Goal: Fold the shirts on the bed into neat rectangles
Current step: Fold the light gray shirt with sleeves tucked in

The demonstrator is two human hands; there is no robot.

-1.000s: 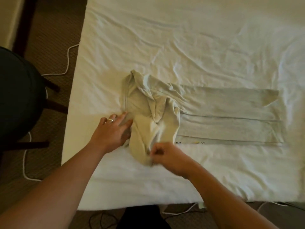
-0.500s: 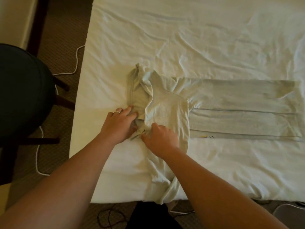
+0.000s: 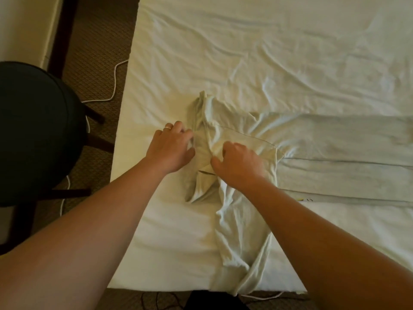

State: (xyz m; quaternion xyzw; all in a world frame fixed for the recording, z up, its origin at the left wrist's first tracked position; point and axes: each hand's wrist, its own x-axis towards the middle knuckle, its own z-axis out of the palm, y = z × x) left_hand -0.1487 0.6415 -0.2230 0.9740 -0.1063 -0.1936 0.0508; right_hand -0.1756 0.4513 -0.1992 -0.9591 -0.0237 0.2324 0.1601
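A pale grey-green long-sleeved shirt (image 3: pixel 335 157) lies on the white bed sheet (image 3: pixel 245 52), its body folded lengthwise into a long strip running to the right edge of the view. Its collar end is bunched near the bed's left side. One sleeve (image 3: pixel 241 247) trails down over the bed's near edge. My left hand (image 3: pixel 172 151), with a ring on one finger, rests on the collar's left edge, fingertips in the fabric. My right hand (image 3: pixel 239 162) has its fingers curled into the cloth at the shoulder, just right of the collar.
A dark round chair (image 3: pixel 33 130) stands on the brown carpet left of the bed. A white cable (image 3: pixel 114 86) winds across the floor beside it. Another cable shows below the bed's near edge (image 3: pixel 263 296). A dark shape sits at the bottom centre.
The sleeve, bunched on the shoulder a second ago, now hangs stretched out over the near edge of the bed. My right hand moved up from the sleeve to the shoulder area.
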